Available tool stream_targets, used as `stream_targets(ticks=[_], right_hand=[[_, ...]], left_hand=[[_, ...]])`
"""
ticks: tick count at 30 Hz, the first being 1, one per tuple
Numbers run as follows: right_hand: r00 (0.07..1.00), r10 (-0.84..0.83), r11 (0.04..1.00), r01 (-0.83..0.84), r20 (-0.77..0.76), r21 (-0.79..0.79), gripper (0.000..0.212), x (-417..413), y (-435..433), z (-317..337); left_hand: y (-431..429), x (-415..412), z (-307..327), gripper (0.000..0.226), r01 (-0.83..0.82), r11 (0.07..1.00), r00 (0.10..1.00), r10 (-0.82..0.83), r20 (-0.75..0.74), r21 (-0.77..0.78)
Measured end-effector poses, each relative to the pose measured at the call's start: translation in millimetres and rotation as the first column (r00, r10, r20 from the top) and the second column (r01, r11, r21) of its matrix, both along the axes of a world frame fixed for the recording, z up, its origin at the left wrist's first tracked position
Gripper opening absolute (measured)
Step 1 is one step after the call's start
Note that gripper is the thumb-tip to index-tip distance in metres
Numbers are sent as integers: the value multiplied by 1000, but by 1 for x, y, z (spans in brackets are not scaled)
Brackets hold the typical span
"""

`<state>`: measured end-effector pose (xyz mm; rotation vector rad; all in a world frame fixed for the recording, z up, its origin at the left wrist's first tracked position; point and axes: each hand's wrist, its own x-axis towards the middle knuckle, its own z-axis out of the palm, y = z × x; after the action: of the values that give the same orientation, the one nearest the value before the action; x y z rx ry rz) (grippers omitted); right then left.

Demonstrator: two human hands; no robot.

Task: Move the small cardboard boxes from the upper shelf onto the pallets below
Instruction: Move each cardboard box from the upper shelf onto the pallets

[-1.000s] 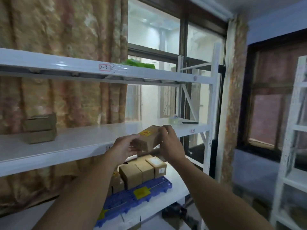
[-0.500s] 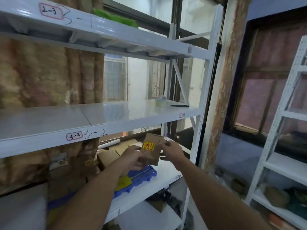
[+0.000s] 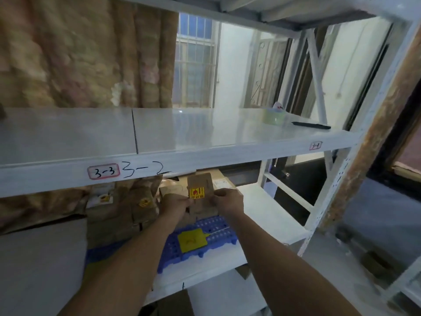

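Rack bay seen from the head camera. A folded, mottled brown curtain (image 3: pixel 79 53) hangs behind and above the hands. The upper shelf (image 3: pixel 205 133), a smooth, glossy white metal deck with a seam and handwritten bay marks on its front lip, runs just above both hands. The part shown carries no recognisable box; a dark blur at its far left edge cannot be identified. Below the hands lies the lower shelf (image 3: pixel 268 215), also white sheet metal. On it sits the pallet (image 3: pixel 218 226), blue moulded plastic with a perforated grid top and a square yellow tag (image 3: pixel 192 240) near its front. To the left of the hands, stacked boxes (image 3: pixel 141 210) of matte brown cardboard already stand on it, so much of the transfer appears done.

The small cardboard box (image 3: pixel 200 185) is under the shelf lip and above the pallet, not yet set down. It is rectangular and plain brown, and a yellow sticker (image 3: pixel 196 193) faces the camera. The left hand (image 3: pixel 175 205) grips its left side with curled fingers; the right hand (image 3: pixel 227 200) pinches its right edge. Far up and right of the hands, on the upper shelf, are a pale tape roll (image 3: pixel 273 116) and a slim black pen (image 3: pixel 311 125).
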<state>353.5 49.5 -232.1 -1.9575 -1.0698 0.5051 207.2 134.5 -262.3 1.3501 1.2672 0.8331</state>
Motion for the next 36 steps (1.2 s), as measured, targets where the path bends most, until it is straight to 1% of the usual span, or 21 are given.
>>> stream_targets(ticks=[1,3,4,6,8,10,11,13,15,17,22,28,31,33,35,36], right_hand=[[1000,5,1000,-5,-4,10,28,-3,11,-3],[999,-16,999,17,-47,29,28,-5,31,-10],[997,-17,999,19,-69,29,28,-6,40,-14],[997,21,1000,-20,-77,14,27,-9,58,-20],[995,60,998,-59,-85,11,27,-10,78,-30],[992,92,996,-93,-87,3,27,-12,98,-42],[990,105,994,-106,-96,0,27,-12,106,-47],[985,131,991,-134,-114,-19,27,-11,123,-56],[983,150,988,-154,-109,-29,26,-7,138,-65],[983,173,984,-176,-69,-41,27,-2,150,-72],[979,206,975,-204,9,-90,27,10,170,-95],[972,236,969,-237,-12,-77,27,17,177,-103],[965,261,959,-255,32,-120,29,18,178,-102],[963,254,959,-239,91,-149,34,19,178,-100],[949,243,965,-214,203,-152,39,17,174,-94],[927,254,965,-224,277,-137,39,14,171,-89]], left_hand=[[9,-3,-4,8,-37,999,999,37,16,-5],[25,-7,-12,19,-97,995,995,97,17,-5],[33,-8,-16,19,-117,993,993,117,9,2],[42,-9,-19,5,-154,988,988,154,-3,30],[51,-8,-23,13,-199,979,980,200,-14,34],[66,-5,-33,13,-222,975,974,223,-32,12],[75,-3,-40,12,-244,970,968,243,-52,2],[92,-1,-55,17,-275,961,954,274,-120,5],[98,3,-57,21,-287,957,938,289,-191,38],[100,10,-55,31,-296,953,924,304,-231,69],[110,27,-70,33,-318,943,871,332,-363,100],[114,35,-76,33,-347,925,826,379,-418,153],[111,37,-76,33,-353,922,834,388,-391,161],[108,37,-73,33,-400,905,840,425,-336,143],[104,33,-66,33,-451,882,831,471,-295,138],[103,30,-64,31,-454,880,839,475,-265,139]])
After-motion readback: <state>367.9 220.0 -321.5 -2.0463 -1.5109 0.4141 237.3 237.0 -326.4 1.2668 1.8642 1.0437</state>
